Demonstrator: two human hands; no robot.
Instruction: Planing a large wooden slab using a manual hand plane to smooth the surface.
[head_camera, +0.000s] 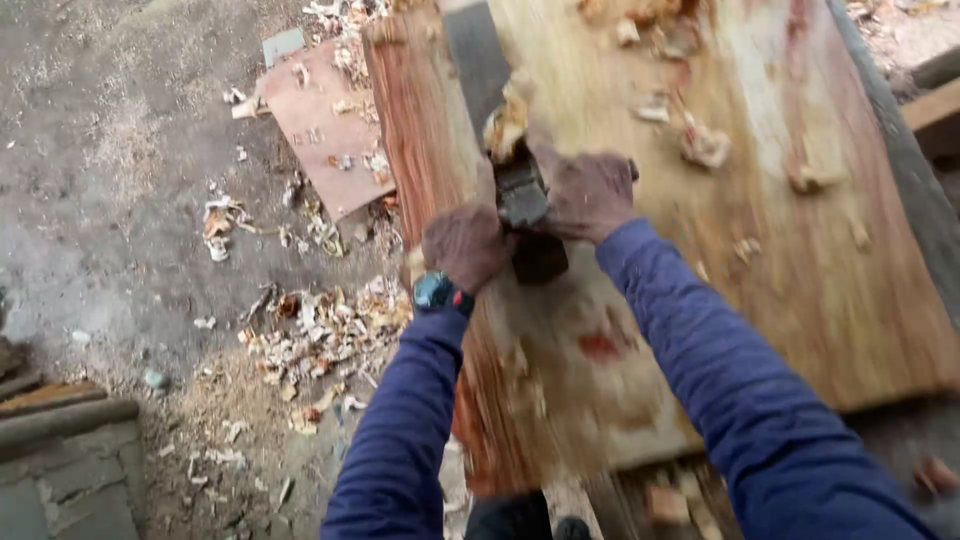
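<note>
Both hands, left hand (465, 245), right hand (590, 195), clenched on dark blocky hand plane (525, 205) atop broad reddish wooden slab (780, 260); blur suggests slip risk, fingers near slab edge

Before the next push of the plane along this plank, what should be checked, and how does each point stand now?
1. Left hand on the plane: ok, it grips the near end.
2. Right hand on the plane: ok.
3. Plane resting on the plank: ok.
4. Path ahead free: not ok, shavings lie on the wood.
5. Blade condition: cannot tell, hidden and blurred.
6. Plank held firm: cannot tell.
</note>
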